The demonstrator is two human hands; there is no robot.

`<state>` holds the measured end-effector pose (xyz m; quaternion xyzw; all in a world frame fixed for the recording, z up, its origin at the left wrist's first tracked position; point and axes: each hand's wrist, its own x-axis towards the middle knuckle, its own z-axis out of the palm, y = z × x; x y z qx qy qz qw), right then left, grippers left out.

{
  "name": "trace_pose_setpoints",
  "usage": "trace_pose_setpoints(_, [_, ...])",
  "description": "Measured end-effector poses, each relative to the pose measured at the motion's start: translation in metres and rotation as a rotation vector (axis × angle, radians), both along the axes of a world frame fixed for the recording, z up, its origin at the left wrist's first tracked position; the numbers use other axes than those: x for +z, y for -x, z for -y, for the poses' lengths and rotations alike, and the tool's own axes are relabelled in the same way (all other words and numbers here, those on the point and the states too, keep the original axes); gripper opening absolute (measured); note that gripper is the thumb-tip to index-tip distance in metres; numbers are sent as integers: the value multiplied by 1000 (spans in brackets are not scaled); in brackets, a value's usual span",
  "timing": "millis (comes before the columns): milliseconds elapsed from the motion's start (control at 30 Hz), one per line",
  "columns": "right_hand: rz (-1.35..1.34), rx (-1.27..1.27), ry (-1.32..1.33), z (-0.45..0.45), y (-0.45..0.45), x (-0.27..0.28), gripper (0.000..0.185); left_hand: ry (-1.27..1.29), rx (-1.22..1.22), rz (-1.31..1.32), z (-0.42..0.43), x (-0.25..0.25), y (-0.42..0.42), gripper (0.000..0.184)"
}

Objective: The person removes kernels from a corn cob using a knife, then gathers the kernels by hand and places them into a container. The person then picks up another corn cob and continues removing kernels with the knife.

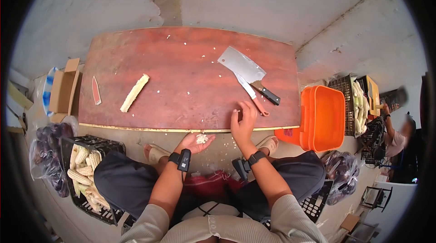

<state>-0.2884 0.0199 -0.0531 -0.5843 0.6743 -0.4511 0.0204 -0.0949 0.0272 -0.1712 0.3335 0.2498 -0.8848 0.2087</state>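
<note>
Palm up, my left hand (193, 144) is cupped just below the table's front edge and holds a small heap of white corn kernels (202, 139). My right hand (244, 122) is over the front edge of the table, fingers bent and slightly apart, with nothing visible in it. Near its fingertips lies a small knife (247, 87) with an orange-brown handle. A cleaver (240, 64) with a black handle rests beside that knife. A stripped corncob (135, 93) lies on the left part of the reddish table (181, 70). Loose kernels are scattered across the tabletop.
A red-and-white flat piece (96, 90) lies at the table's left. Corn ears fill a black crate (113, 218) at lower left. Orange bins (329, 118) stand right of the table, near another corn crate (340, 89). A person (399, 138) sits at far right.
</note>
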Motion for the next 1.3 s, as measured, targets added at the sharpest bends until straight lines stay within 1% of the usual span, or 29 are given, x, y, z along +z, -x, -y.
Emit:
trace_pose_setpoints(33, [-30,-96,-6,4,6,-8,15,23,-11,21,0,6,0,39])
trace_pose_setpoints(133, [-14,30,27,-5,6,-32,16,87,-19,-43,-2,3,-2,36])
trace_pose_setpoints(167, [28,67,21,-10,1,-38,16,108,-38,-2,-3,3,0,36])
trace_pose_setpoints(267, [106,223,7,-29,-17,-44,17,122,-47,-112,-4,10,3,39])
trace_pose_setpoints(333, [108,363,13,-43,-28,-38,19,248,-33,-47,-9,0,4,40])
trace_pose_setpoints(367, [196,443,-76,-53,-34,-34,18,311,-30,-17,-11,-6,5,40])
trace_pose_setpoints(433, [379,594,-253,-69,-44,-26,18,354,-72,-65,-12,9,5,38])
trace_pose_setpoints(467, [418,579,-268,-72,-45,-23,16,376,-96,-90,-12,19,7,37])
trace_pose_setpoints(500, [457,563,-281,-73,-46,-20,15,394,-114,-16,-13,26,9,32])
trace_pose_setpoints(533, [498,548,-293,-75,-44,-19,14,356,-93,-34,-15,27,11,30])
trace_pose_setpoints(633, [913,312,-361,-61,-16,-19,14,243,-21,-87,-20,25,9,24])
trace_pose_setpoints(700, [1062,177,-235,-49,19,-8,13,149,-19,48,-28,24,7,22])
trace_pose_setpoints(733, [1204,76,-209,-45,40,0,13,106,-19,115,-29,25,9,21])
trace_pose_setpoints(767, [1346,-25,-183,-45,60,8,13,129,-39,113,-30,29,12,19])
trace_pose_setpoints(800, [1446,-123,-193,-51,79,14,13,193,-60,130,-29,44,23,20])
trace_pose_setpoints(867, [1651,-314,-218,-63,106,20,14,323,-96,168,-22,100,57,21])
trace_pose_setpoints(967, [1860,-523,-272,-77,119,-23,13,433,-195,81,-1,164,122,23])
trace_pose_setpoints(1033, [1892,-470,-290,-81,108,-20,12,580,-296,53,8,203,180,29])
trace_pose_setpoints(1100, [1882,-444,-305,-79,102,2,10,730,-410,-51,16,229,243,39])
trace_pose_setpoints(1167, [1927,-281,-227,-78,111,-22,10,646,-496,-241,21,264,303,51])
trace_pose_setpoints(1200, [1946,-192,-207,-77,115,-44,11,714,-514,-220,23,269,326,57])
trace_pose_setpoints(1233, [1973,-193,-153,-74,116,-36,14,783,-527,-192,22,272,344,63])
trace_pose_setpoints(1267, [1999,-192,-99,-70,116,-27,18,840,-530,-142,18,251,360,67])
trace_pose_setpoints(1300, [2024,-190,-44,-67,116,-18,22,875,-520,-15,11,252,355,70])
